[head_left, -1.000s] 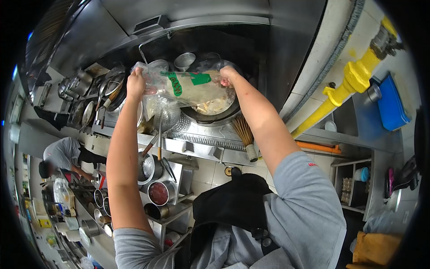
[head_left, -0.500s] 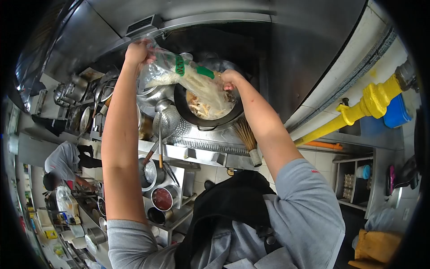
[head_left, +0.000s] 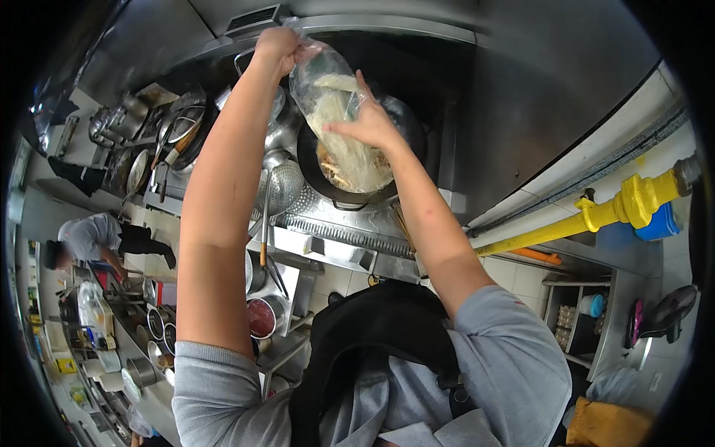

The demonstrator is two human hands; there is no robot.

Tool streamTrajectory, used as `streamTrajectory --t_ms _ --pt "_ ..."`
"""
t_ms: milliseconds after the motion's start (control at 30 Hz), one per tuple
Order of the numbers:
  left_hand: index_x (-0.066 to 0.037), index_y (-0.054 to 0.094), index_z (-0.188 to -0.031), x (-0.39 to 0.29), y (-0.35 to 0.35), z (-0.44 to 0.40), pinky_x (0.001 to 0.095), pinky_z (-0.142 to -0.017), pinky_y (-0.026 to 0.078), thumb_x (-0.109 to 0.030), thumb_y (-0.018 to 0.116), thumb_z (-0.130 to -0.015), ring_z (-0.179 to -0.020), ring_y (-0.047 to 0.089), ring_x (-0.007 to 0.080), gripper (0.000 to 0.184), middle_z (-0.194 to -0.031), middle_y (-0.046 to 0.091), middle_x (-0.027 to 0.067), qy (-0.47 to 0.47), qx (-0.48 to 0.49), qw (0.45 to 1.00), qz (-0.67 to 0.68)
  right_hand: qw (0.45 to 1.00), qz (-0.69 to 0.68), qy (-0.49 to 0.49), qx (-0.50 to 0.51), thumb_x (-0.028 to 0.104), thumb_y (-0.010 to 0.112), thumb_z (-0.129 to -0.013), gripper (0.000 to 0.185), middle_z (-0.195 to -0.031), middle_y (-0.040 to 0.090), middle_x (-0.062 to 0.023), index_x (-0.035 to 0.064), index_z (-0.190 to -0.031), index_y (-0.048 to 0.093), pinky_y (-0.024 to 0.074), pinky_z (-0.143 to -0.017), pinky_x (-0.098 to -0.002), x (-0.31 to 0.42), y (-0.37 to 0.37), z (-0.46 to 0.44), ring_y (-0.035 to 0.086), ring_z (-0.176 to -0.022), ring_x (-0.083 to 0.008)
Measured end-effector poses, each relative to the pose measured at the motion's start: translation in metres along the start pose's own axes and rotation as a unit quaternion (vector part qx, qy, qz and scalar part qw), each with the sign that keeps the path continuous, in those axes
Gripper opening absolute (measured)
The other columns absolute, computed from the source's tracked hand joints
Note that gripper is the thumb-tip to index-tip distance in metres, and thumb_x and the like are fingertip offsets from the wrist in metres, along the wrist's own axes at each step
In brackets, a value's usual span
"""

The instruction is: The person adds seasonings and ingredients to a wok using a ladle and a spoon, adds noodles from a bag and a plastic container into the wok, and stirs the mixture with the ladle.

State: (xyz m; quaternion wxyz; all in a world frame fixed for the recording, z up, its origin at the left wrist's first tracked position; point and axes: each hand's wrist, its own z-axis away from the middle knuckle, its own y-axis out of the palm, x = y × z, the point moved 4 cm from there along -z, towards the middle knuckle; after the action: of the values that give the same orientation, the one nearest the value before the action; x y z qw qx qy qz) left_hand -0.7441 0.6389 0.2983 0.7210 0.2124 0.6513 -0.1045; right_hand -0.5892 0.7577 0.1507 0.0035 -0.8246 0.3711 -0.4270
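Observation:
My left hand is closed on the gathered upper end of a clear plastic bag, held up above the stove. Pale, thin noodle-like strands fill the bag, which hangs tilted with its lower end over a black wok. My right hand lies against the bag's right side, thumb and fingers spread apart. In the wok, brownish and pale pieces of food show beside the strands. Where the bag's mouth lies cannot be made out clearly.
A perforated skimmer rests left of the wok, with long handles beside it. Below stands a pot of red liquid. A yellow pipe runs along the right. Another person bends over a counter at far left.
My left hand and the bag have shifted right, the bag hanging steeper. My right hand has moved up and left, its fingers going from gripping the bag to spread. More strands lie over the wok.

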Motion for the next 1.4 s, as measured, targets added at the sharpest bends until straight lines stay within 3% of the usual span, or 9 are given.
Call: streamTrajectory --t_ms 200,267,367,633,667,867,1100,1200,1400 --pt "0.027 0.039 -0.116 -0.015 0.002 0.012 0.0396 -0.069 0.067 0.002 0.033 -0.097 -0.09 0.071 0.0454 0.032 -0.104 0.062 0.0377 0.05 0.017 0.998 -0.03 0.991 0.035 0.039 0.12 0.029 0.061 -0.097 0.025 -0.102 0.075 -0.0125 0.0124 -0.11 0.074 0.0534 -0.09 -0.0406 -0.046 0.018 -0.042 0.071 -0.099 -0.0345" --pt "0.012 0.048 -0.123 -0.013 -0.02 -0.015 0.0494 -0.076 0.062 -0.017 0.059 -0.094 -0.095 0.068 0.0405 0.042 -0.119 0.06 0.0311 -0.01 0.008 0.999 0.04 0.989 0.011 0.088 0.12 0.026 0.059 -0.098 0.023 -0.104 0.074 -0.013 0.0143 -0.109 0.075 0.0533 -0.089 -0.0407 -0.026 0.007 -0.053 0.07 -0.101 -0.0341" --pt "0.012 0.05 -0.112 -0.027 -0.009 0.005 0.0453 -0.059 0.064 -0.008 0.037 -0.1 -0.078 0.07 0.0389 0.027 -0.112 0.061 0.0316 0.072 -0.044 0.995 0.052 0.989 0.031 0.083 0.118 0.025 0.06 -0.097 0.022 -0.105 0.074 -0.0155 0.0154 -0.108 0.076 0.0536 -0.088 -0.0419 -0.004 -0.004 -0.059 0.069 -0.102 -0.0354" --pt "0.007 0.042 -0.137 -0.01 -0.022 0.035 0.0435 -0.079 0.061 -0.052 0.04 -0.105 -0.092 0.069 0.0367 0.067 -0.114 0.062 0.0282 0.116 0.019 0.993 0.026 0.984 -0.099 0.112 0.099 0.02 0.057 -0.102 0.02 -0.102 0.073 -0.0028 0.0108 -0.108 0.074 0.0527 -0.071 -0.0352 -0.028 0.001 -0.063 0.066 -0.089 -0.018" --pt "0.013 0.052 -0.123 0.004 -0.039 0.019 0.0363 -0.074 0.061 -0.017 0.052 -0.101 -0.089 0.072 0.0312 0.038 -0.108 0.068 0.0201 0.166 0.021 0.986 0.002 0.99 -0.082 0.082 0.079 0.02 0.056 -0.104 0.02 -0.1 0.07 -0.0005 0.0104 -0.106 0.074 0.0495 -0.061 -0.0335 -0.028 -0.002 -0.066 0.06 -0.082 -0.0138" --pt "0.002 0.055 -0.136 0.117 -0.101 -0.004 0.0362 -0.101 0.047 -0.021 0.073 -0.087 -0.119 0.062 0.0297 0.057 -0.125 0.066 0.0187 0.19 -0.113 0.915 -0.338 0.931 -0.28 0.202 0.119 0.018 0.054 -0.105 0.02 -0.101 0.069 0.0012 0.0106 -0.104 0.072 0.0476 -0.064 -0.0309 -0.015 -0.001 -0.072 0.057 -0.083 -0.0113" --pt "-0.004 0.044 -0.147 0.205 -0.092 -0.007 0.0341 -0.109 0.04 -0.024 0.074 -0.09 -0.13 0.053 0.0272 0.067 -0.145 0.054 0.017 0.097 0.005 0.939 -0.329 0.896 -0.351 0.217 0.168 0.017 0.055 -0.105 0.017 -0.104 0.067 0.0027 0.0127 -0.103 0.071 0.0468 -0.07 -0.0313 -0.039 0.001 -0.077 0.057 -0.088 -0.0119" --pt "-0.002 0.066 -0.107 0.223 -0.092 -0.02 0.0332 -0.085 0.05 -0.025 0.071 -0.094 -0.096 0.066 0.0172 0.027 -0.105 0.073 0.0091 0.103 -0.049 0.933 -0.342 0.915 -0.271 0.258 0.148 0.017 0.055 -0.104 0.016 -0.104 0.066 0.0015 0.0112 -0.104 0.071 0.0487 -0.071 -0.0335 -0.053 -0.001 -0.073 0.059 -0.087 -0.0133" --pt "-0.002 0.066 -0.093 0.2 -0.071 -0.026 0.0327 -0.072 0.051 -0.02 0.065 -0.097 -0.077 0.067 0.0155 0.018 -0.084 0.073 0.0053 0.159 -0.128 0.924 -0.323 0.962 -0.182 0.177 0.101 0.02 0.055 -0.105 0.018 -0.1 0.065 0.0025 0.0121 -0.105 0.071 0.0477 -0.071 -0.0331 -0.067 -0.013 -0.106 0.057 -0.087 -0.0119"
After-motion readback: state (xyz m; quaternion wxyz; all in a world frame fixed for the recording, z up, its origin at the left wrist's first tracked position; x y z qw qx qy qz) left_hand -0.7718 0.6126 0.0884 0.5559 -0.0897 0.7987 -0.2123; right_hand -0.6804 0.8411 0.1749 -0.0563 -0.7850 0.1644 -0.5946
